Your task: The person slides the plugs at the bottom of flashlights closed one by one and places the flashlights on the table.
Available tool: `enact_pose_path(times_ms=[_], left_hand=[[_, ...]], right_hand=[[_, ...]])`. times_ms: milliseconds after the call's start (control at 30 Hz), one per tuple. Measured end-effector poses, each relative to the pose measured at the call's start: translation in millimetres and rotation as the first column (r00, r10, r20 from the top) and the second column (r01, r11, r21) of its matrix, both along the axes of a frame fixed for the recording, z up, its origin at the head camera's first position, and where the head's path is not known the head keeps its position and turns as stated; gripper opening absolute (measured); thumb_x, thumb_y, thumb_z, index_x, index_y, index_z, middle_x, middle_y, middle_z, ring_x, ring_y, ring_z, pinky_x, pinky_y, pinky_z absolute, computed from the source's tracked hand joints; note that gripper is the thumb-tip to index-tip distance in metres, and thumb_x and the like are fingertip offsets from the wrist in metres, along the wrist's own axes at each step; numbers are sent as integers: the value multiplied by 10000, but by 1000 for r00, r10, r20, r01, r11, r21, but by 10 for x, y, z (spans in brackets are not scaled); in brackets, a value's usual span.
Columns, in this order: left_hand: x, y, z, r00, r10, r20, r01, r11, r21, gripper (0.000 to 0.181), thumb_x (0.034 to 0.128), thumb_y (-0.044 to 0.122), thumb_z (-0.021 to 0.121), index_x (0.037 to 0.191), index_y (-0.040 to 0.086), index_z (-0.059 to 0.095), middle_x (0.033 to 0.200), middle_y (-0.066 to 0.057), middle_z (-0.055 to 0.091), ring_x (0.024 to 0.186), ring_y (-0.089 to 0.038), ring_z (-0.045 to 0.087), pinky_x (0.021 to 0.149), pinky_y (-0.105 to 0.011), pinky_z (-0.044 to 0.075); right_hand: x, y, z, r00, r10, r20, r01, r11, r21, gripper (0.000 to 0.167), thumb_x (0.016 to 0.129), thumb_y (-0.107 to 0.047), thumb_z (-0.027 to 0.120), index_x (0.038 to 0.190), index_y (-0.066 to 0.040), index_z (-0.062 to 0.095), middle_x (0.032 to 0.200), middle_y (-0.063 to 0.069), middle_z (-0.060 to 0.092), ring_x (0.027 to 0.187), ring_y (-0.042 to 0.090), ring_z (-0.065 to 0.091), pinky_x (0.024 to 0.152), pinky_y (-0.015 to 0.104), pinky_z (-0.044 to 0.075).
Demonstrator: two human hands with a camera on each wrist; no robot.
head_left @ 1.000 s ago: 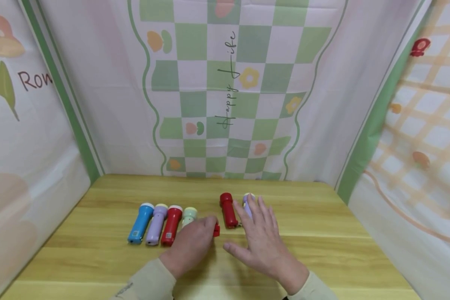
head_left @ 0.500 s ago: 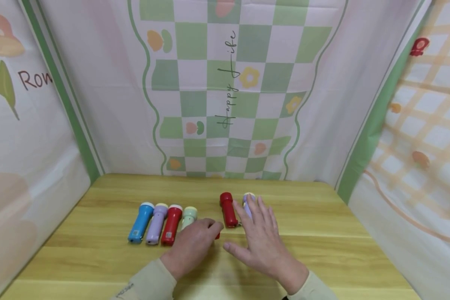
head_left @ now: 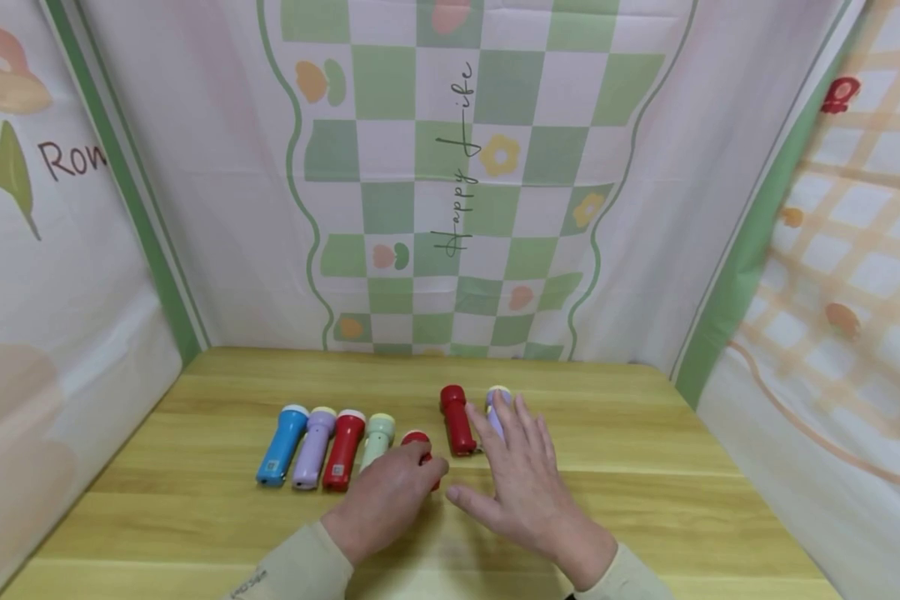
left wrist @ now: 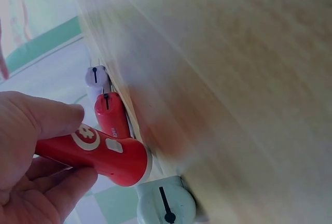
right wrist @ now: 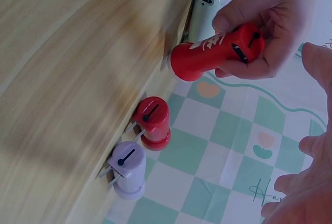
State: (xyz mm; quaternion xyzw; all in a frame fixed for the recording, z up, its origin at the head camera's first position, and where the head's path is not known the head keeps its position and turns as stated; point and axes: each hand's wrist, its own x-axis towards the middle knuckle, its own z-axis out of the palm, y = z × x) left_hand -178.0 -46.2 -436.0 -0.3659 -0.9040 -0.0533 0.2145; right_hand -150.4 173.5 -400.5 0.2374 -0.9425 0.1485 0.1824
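Note:
My left hand (head_left: 390,493) grips a red flashlight (left wrist: 116,156) between thumb and fingers. In the left wrist view its white-rimmed head points down at the table, close to a mint-green flashlight (left wrist: 166,203). The head view shows most of the held flashlight covered by the hand. My right hand (head_left: 525,492) has its fingers spread and holds nothing. It appears in front of a lilac flashlight (head_left: 498,408), which it partly hides; whether they touch is unclear there, but they are apart in the right wrist view. Left of that lies another red flashlight (head_left: 457,422).
Left of my left hand, a row runs from a blue flashlight (head_left: 281,447) through a lilac one and a red flashlight (head_left: 343,450) to the mint-green one. The wooden table (head_left: 645,467) is enclosed by printed cloth walls (head_left: 232,208) at the back and sides.
My left hand has turned the red flashlight it holds, so its head now shows above the fingers beside the mint-green one. My right hand stays in place.

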Motion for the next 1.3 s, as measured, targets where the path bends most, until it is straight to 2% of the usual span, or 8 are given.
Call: enact_pose_path(times_ms=[300, 467, 600, 767, 933, 1300], left_hand=[[17, -31, -7, 1000, -19, -15, 19, 1000, -5, 119, 945, 121, 771, 1046, 171, 735, 1043, -57, 712, 837, -153, 654, 738, -267, 602], [25, -45, -8, 1000, -5, 25, 6, 999, -32, 105, 970, 160, 750, 1073, 181, 744, 1162, -108, 726, 950, -208, 692, 828, -318, 620], [26, -51, -25, 999, 3, 32, -1, 998, -56, 113, 970, 151, 747, 1079, 182, 740, 1181, -111, 709, 965, -226, 678, 850, -332, 615], [22, -52, -43, 999, 20, 44, -17, 997, -81, 113, 978, 163, 741, 1090, 176, 738, 1227, -131, 696, 1023, -269, 694, 882, -369, 619], [20, -48, -45, 995, 53, 85, -42, 992, -121, 174, 964, 138, 754, 1136, 164, 737, 1309, -170, 674, 1095, -318, 706, 889, -400, 627], [31, -24, -44, 985, 87, 145, -64, 985, -161, 194, 968, 128, 747, 1161, 146, 728, 1389, -195, 631, 1105, -317, 684, 859, -377, 634]], right_hand=[[7, -2, 11, 1000, -1, 26, 1, 1000, 8, 955, 932, -674, 626, 1668, -205, 241, 1740, 191, 90, 1597, 438, 72, 1218, 731, 153], [5, 3, 4, 999, -11, 50, 9, 999, 39, 965, 923, -697, 621, 1664, -193, 260, 1738, 193, 95, 1601, 428, 67, 1226, 710, 174], [-5, 9, -16, 998, -21, 63, 17, 997, 75, 967, 913, -704, 630, 1657, -191, 286, 1730, 206, 115, 1593, 449, 93, 1225, 700, 200], [-15, 14, -45, 994, -37, 100, 24, 992, 127, 970, 917, -777, 551, 1661, -221, 273, 1725, 214, 115, 1580, 484, 114, 1216, 707, 221], [-14, 31, -66, 990, -40, 135, 19, 988, 152, 958, 910, -796, 536, 1662, -263, 271, 1732, 193, 133, 1568, 504, 143, 1208, 716, 233], [-22, 35, -76, 988, -35, 150, 12, 988, 152, 962, 903, -803, 539, 1651, -246, 305, 1724, 188, 182, 1555, 514, 184, 1204, 706, 257]])
